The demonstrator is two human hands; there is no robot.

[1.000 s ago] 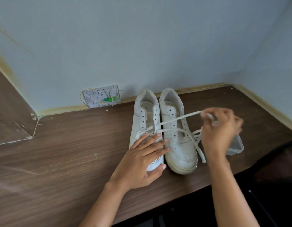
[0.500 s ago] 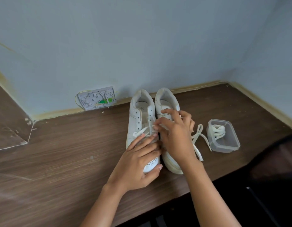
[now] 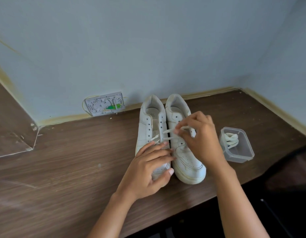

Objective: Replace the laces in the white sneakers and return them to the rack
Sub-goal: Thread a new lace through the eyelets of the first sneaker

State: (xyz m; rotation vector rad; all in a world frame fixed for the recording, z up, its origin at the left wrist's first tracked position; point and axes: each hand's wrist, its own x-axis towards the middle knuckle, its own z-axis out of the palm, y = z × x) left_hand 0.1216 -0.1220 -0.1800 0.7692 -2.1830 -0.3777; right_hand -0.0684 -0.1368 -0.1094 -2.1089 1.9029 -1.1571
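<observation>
1. Since a second ago, your right hand (image 3: 199, 136) came back from the outstretched pull; it pinched the lace (image 3: 167, 131) over the right sneaker (image 3: 186, 162).
2. Your left hand (image 3: 148, 167) lay flat, fingers straight, on the left sneaker (image 3: 145, 127).
3. Clear container (image 3: 241, 155) of spare lace sat just right; desk edge (image 3: 191, 205) ran close below the toes.

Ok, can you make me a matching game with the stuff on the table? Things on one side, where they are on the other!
Things:
1. left hand
2. right hand
3. plastic box
4. white panel

Places:
A. against the wall, left of the shoes
B. pinching a lace over the right shoe
C. resting on the toe of the left shoe
D. right of the shoes, with a lace inside

Pairs: 1-C, 2-B, 3-D, 4-A
</observation>
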